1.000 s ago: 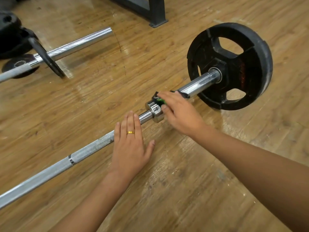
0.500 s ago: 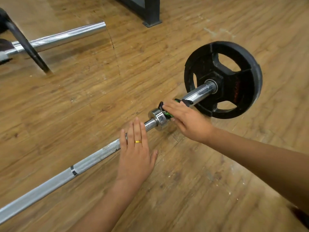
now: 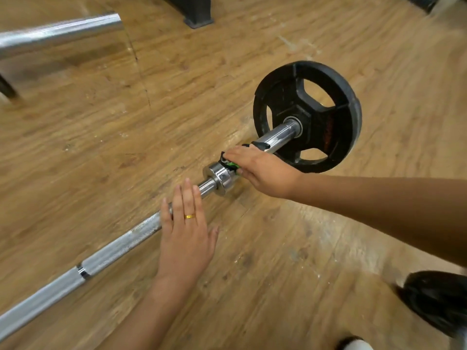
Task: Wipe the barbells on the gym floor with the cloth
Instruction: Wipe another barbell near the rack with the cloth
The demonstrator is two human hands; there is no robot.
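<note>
A chrome barbell lies diagonally on the wooden floor, with a black weight plate on its far sleeve. My left hand rests flat on the knurled shaft just short of the collar, fingers straight, a gold ring on one. My right hand wraps over the sleeve right beside the collar and grips a dark cloth with green markings against the metal. Most of the cloth is hidden under that hand.
A second chrome bar lies at the upper left. The black foot of a rack stands at the top centre. A dark shoe is at the lower right on the wooden floor.
The view has shifted, so the barbell sits lower in the frame. My right hand stays with the cloth on the sleeve next to the collar. My left hand remains flat on the shaft.
</note>
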